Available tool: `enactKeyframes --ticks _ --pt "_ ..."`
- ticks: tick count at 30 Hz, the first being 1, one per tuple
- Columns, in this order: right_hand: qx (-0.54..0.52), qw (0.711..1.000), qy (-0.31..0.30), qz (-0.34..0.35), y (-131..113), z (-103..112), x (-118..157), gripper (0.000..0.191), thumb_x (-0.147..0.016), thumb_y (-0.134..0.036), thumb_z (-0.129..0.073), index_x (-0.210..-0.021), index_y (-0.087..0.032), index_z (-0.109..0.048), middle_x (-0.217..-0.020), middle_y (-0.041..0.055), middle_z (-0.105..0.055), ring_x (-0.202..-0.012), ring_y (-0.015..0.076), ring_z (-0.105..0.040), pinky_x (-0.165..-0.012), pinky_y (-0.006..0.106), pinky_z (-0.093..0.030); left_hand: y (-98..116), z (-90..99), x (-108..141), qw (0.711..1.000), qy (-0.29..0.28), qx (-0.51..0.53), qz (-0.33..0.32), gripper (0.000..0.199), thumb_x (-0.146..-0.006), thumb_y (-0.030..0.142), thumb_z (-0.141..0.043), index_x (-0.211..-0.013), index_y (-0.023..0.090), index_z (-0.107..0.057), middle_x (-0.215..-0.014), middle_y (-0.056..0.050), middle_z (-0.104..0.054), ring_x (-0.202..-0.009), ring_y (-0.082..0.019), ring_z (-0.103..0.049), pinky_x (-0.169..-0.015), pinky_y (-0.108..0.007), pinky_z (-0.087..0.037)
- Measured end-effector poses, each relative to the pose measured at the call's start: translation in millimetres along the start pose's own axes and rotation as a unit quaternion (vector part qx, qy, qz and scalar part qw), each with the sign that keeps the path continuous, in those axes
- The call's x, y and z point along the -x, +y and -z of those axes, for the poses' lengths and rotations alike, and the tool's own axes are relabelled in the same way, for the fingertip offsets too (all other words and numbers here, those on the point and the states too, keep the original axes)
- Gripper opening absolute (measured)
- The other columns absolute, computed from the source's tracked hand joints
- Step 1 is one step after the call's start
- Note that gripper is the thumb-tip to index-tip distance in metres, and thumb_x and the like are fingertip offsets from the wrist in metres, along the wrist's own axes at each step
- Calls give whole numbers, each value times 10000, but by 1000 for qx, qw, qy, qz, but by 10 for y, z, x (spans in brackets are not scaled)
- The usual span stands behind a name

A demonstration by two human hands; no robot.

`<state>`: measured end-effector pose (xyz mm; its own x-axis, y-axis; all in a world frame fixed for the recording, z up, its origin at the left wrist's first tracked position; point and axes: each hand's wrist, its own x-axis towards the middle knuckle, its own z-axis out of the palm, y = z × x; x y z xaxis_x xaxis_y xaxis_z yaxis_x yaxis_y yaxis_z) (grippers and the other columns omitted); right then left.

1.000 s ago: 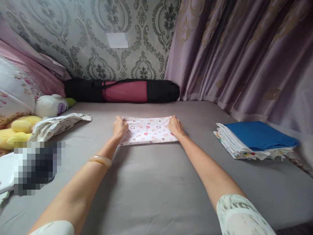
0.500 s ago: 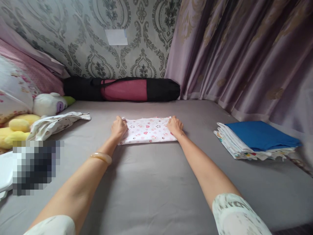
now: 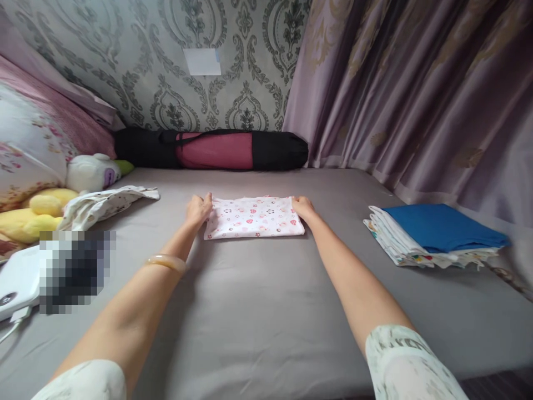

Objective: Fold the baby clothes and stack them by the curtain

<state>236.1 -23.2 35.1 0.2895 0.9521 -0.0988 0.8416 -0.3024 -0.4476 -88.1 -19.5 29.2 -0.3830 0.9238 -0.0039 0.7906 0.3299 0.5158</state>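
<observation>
A folded white cloth (image 3: pixel 255 218) with pink and red hearts and small flowers lies as a wide rectangle on the grey bed sheet (image 3: pixel 250 311). My left hand (image 3: pixel 199 209) is closed on its far left corner, the thumb side towards the cloth. At the far right corner, my right hand (image 3: pixel 303 207) pinches the edge. A pale bangle (image 3: pixel 166 262) circles my left wrist. The fingertips of both hands are partly hidden.
Right of my arms lies a stack of folded cloths with a blue cloth (image 3: pixel 443 226) on top. Crumpled spotted fabric (image 3: pixel 104 205), a yellow plush toy (image 3: pixel 41 214) and a white device (image 3: pixel 20 275) with a cable lie left. A black-and-red long bag (image 3: pixel 214 150) rests against the wall.
My right hand has shifted outward, off the cloth's printed face to its corner. My left hand has moved slightly left. The view has turned a little left, showing more of the white device.
</observation>
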Motion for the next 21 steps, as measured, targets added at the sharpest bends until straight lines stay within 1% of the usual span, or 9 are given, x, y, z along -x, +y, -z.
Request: enactKeyframes --ticks 2,4,6,8,10,12,14,17,21 --pt "6 1000 10 6 -9 61 63 421 -994 -327 -329 -1151 -115 -656 -1126 180 -687 -1072 281 -645 -869 342 -483 -9 43 71 998 39 -24 -38 466 -942 446 -349 -1158 88 -554 -1090 -202 -673 -1090 -314 -613 -891 -392 -479" --pt "36 997 62 37 -89 67 208 409 -983 -259 -324 -1245 -95 -592 -1211 210 -639 -1128 299 -609 -918 381 -459 32 29 205 990 65 -70 -107 423 -934 385 -376 -1189 89 -538 -1176 -202 -632 -1155 -314 -567 -954 -408 -448" --pt "85 984 106 112 -233 2 399 418 -970 -191 -298 -1290 -91 -549 -1294 223 -582 -1198 306 -555 -982 415 -417 121 -55 378 974 47 -110 -192 386 -933 335 -378 -1189 99 -545 -1200 -195 -616 -1164 -311 -552 -982 -419 -430" --pt "120 967 70 213 -401 -126 582 440 -976 -178 -259 -1309 -127 -542 -1359 190 -548 -1267 289 -500 -1044 429 -370 228 -192 553 950 0 -133 -283 354 -925 270 -380 -1192 109 -548 -1217 -189 -613 -1172 -300 -545 -996 -422 -425" --pt "136 940 30 310 -539 -284 715 467 -983 -209 -265 -1399 -166 -474 -1496 135 -432 -1394 270 -356 -1137 453 -256 314 -343 696 925 -26 -147 -349 368 -911 207 -377 -1230 112 -534 -1282 -183 -589 -1243 -290 -502 -1038 -427 -397" --pt "141 924 2 356 -616 -430 780 500 -985 -260 -283 -1463 -179 -404 -1573 101 -319 -1458 267 -227 -1178 496 -145 356 -465 789 917 -30 -164 -363 429 -920 204 -364 -1321 107 -480 -1408 -182 -510 -1353 -295 -407 -1092 -453 -344" --pt "140 924 -15 356 -631 -535 792 528 -982 -293 -283 -1489 -175 -371 -1597 94 -266 -1476 268 -170 -1182 527 -88 353 -539 833 918 -29 -179 -354 468 -954 242 -323 -1387 106 -433 -1493 -171 -429 -1418 -298 -324 -1140 -478 -273" --pt "133 933 -26 334 -594 -606 768 546 -978 -311 -269 -1506 -195 -346 -1608 80 -238 -1481 256 -152 -1180 533 -72 315 -575 842 918 -35 -194 -345 514 -987 305 -248 -1433 105 -408 -1534 -157 -382 -1448 -294 -277 -1180 -495 -185" --pt "124 938 -39 322 -560 -604 749 552 -978 -323 -260 -1518 -220 -321 -1618 63 -209 -1484 240 -139 -1180 530 -71 287 -565 827 922 -43 -197 -331 567 -995 363 -200 -1499 145 -337 -1572 -117 -325 -1470 -310 -215 -1182 -538 -136"
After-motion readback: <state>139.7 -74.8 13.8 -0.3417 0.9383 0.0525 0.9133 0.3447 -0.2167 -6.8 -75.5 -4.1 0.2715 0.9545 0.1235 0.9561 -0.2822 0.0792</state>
